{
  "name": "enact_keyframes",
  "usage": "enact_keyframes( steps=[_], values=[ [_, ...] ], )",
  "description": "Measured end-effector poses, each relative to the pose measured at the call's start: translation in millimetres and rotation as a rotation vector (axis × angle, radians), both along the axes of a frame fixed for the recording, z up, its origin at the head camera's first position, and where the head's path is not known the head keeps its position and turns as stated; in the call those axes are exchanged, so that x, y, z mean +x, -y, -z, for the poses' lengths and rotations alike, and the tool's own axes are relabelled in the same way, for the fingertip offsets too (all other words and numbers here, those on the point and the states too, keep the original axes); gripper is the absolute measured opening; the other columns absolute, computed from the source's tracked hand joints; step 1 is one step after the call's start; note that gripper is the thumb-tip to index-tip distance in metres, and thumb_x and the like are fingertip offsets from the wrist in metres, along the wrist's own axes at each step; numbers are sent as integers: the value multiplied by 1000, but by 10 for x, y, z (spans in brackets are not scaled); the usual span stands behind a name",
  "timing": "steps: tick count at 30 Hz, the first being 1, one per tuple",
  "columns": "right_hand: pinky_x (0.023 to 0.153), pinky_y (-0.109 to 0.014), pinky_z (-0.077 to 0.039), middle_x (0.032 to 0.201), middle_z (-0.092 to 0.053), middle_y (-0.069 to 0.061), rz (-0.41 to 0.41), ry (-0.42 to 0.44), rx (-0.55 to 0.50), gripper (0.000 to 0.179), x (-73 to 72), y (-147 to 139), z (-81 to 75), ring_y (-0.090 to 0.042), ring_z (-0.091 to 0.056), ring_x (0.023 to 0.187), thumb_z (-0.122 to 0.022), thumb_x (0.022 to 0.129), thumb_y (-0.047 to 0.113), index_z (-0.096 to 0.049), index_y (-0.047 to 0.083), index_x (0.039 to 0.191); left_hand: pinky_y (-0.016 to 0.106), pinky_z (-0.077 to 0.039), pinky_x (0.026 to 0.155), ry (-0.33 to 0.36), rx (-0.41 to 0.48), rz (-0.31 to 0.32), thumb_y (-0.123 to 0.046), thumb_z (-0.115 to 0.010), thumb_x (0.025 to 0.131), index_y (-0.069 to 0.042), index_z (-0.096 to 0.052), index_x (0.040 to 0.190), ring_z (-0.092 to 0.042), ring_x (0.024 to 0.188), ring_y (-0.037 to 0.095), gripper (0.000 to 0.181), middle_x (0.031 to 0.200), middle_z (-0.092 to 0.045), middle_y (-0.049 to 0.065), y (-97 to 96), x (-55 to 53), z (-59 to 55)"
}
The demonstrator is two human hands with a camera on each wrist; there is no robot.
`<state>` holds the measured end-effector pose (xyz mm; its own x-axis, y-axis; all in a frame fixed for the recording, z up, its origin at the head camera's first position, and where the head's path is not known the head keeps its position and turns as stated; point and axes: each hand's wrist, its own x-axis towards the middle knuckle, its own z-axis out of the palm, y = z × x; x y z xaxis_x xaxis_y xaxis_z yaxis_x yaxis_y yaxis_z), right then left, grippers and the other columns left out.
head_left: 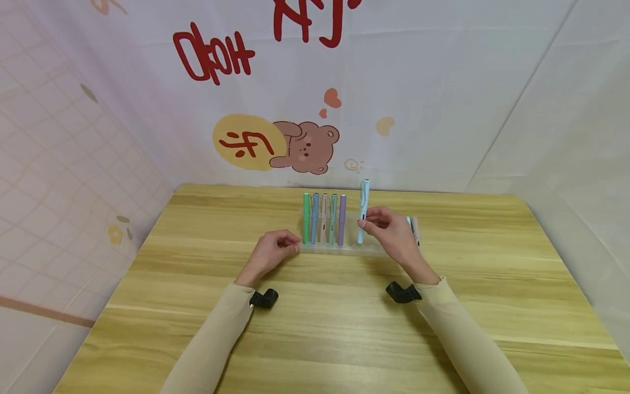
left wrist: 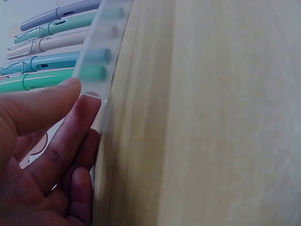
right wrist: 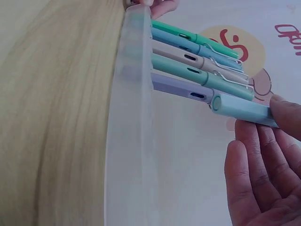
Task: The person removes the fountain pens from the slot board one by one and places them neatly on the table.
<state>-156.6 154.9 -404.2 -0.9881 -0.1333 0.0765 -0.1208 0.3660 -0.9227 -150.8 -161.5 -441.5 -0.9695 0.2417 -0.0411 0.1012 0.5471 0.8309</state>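
Note:
My right hand [head_left: 394,235] pinches a light blue pen [head_left: 363,210] between thumb and fingers and holds it upright at the clear pen rack [head_left: 339,250]. In the right wrist view the pen's lower end is visible, raised above the rack. My left hand [head_left: 273,251] grips the rack's left end, thumb beside the green pen [left wrist: 47,79]. From that end, a green, a blue [head_left: 314,219], a pale pinkish [head_left: 323,219], a teal [head_left: 333,219] and a purple pen [head_left: 342,219] stand in a row in the rack.
Past my right hand, a pale beige pen [head_left: 416,231] stands near the rack's right end, beside a light blue one partly hidden by the hand. The wooden table [head_left: 334,328] reaches back to a printed cloth backdrop [head_left: 423,82].

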Motion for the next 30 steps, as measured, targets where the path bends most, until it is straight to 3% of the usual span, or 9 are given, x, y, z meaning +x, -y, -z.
enact_keyframes(
  steps=[9, 23, 30],
  values=[
    [84, -40, -59, 112, -69, -23, -13, 6, -148, 38, 60, -58, -40, -16, -71, 93, -75, 98, 19, -64, -7, 123, 34, -51, 81, 1, 8, -3, -9, -77, 94, -6, -78, 106, -66, 86, 15, 12, 94, -75, 2, 10, 6, 17],
    [79, -30, -60, 111, -69, -15, 23, -16, -133, 43, 151, -216, -137, -12, -70, 91, -75, 98, 25, -65, -5, 126, 34, -51, 80, -12, 12, 6, -9, -76, 95, -6, -78, 106, -66, 86, 15, 12, 94, -75, 3, 6, -5, 11],
    [79, -33, -60, 110, -68, -15, 44, -44, -105, 43, 181, -301, -173, -11, -70, 89, -75, 98, 26, -65, -4, 127, 33, -51, 80, 4, 5, -5, -9, -76, 95, -7, -78, 106, -66, 86, 15, 12, 94, -75, 2, 7, -10, 13]
  ],
)
